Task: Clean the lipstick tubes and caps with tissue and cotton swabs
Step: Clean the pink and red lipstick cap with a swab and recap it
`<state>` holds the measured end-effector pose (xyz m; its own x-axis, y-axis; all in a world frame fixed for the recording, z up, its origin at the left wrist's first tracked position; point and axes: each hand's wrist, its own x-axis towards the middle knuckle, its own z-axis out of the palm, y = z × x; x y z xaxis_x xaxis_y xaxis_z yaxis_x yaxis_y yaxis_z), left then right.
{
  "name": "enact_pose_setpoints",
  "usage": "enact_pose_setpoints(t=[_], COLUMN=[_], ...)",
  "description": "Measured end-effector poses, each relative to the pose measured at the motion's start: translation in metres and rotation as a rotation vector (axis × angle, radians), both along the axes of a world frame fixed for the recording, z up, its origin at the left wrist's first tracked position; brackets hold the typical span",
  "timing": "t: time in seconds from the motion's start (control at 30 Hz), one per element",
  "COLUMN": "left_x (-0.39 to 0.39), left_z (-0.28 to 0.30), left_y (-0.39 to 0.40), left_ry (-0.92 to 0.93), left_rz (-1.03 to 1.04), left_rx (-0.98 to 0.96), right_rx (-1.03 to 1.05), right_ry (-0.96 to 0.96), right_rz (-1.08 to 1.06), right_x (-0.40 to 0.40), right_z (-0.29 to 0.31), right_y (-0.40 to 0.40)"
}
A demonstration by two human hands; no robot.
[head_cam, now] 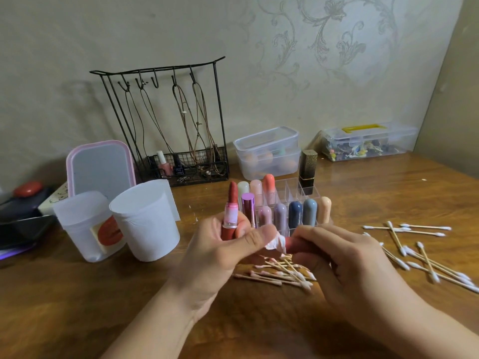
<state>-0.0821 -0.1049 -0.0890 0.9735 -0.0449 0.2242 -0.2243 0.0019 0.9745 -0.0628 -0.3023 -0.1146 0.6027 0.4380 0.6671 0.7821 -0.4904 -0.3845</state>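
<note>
Left hand (220, 244) grips an uncapped lipstick (231, 211) upright, fingers curled round the red base; the pink collar and dark red bullet stand clear above the fist. Its thumb and forefinger also pinch a twisted tissue (275, 241), stained pink. Right hand (344, 260) grips the red cap (298, 246) on its side, open end toward the tissue; the tissue tip touches or enters the cap mouth, which cannot be resolved.

Both hands sit above the desk (103, 294) centre, just in front of a clear organiser (287, 200) holding capped lipsticks in pastel and dark colours, plus one black-and-gold tube (307, 165) at its rear right corner.

Used swabs (280, 274), tips tinted pink, lie in a heap directly below the hands. Clean swabs (420, 252) are scattered toward the right edge.

Two white cups (145, 218) stand toward the left edge, a pink-framed mirror (99, 167) behind them. A wire rack (176, 125) and two clear boxes (269, 151) line the rear edge.
</note>
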Motion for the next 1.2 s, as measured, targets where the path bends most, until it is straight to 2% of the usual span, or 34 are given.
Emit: enact_pose_setpoints(t=[0.1,0.17,0.2,0.27,0.33,0.43,0.5,0.53,0.7,0.87,0.97,1.03,1.13,1.17,1.2], left_x=[0.001,0.000,0.000,0.000,-0.001,-0.002,-0.002,-0.001,-0.001,0.001,0.000,-0.002,-0.004,-0.004,-0.004], left_z=[-0.002,-0.007,-0.008,-0.010,-0.011,-0.011,-0.010,-0.009,-0.008,-0.007,-0.006,-0.006,-0.005,-0.006,-0.006], left_y=[-0.002,-0.004,-0.005,-0.009,-0.013,-0.016,-0.016,-0.015,-0.014,-0.013,-0.014,-0.016,-0.017,-0.017,-0.017], left_ry=[0.022,0.068,0.086,0.052,-0.052,-0.246,-0.303,-0.295,-0.156,-0.061,-0.065,-0.089,-0.104,-0.100,-0.089], left_rz=[0.090,0.076,0.068,0.108,0.198,0.310,0.323,0.306,0.199,0.245,0.242,0.228,0.222,0.234,0.249], left_rx=[0.040,-0.049,-0.078,-0.018,0.119,0.295,0.330,0.321,0.211,-0.009,-0.018,-0.013,0.025,0.046,0.049], right_rx=[-0.033,-0.036,-0.030,-0.006,0.082,0.203,0.234,0.234,0.221,0.186,0.126,0.118,0.278,0.302,0.273], right_ry=[-0.088,-0.136,-0.146,-0.114,0.063,0.475,0.739,0.803,0.600,0.144,0.061,0.231,0.793,0.881,0.837], right_rz=[-0.053,-0.077,-0.079,-0.069,-0.052,0.081,0.158,0.168,0.121,-0.040,-0.056,-0.013,0.145,0.173,0.157], right_x=[-0.002,-0.002,-0.002,-0.004,-0.007,-0.007,-0.009,-0.009,-0.005,-0.003,-0.005,-0.009,-0.010,-0.010,-0.008], right_z=[-0.003,-0.003,-0.003,-0.002,0.001,0.005,0.011,0.013,0.008,0.009,0.008,0.010,0.016,0.017,0.016], right_y=[0.000,0.001,0.002,0.002,0.004,0.008,0.010,0.011,0.006,0.000,0.001,0.003,0.006,0.005,0.004])
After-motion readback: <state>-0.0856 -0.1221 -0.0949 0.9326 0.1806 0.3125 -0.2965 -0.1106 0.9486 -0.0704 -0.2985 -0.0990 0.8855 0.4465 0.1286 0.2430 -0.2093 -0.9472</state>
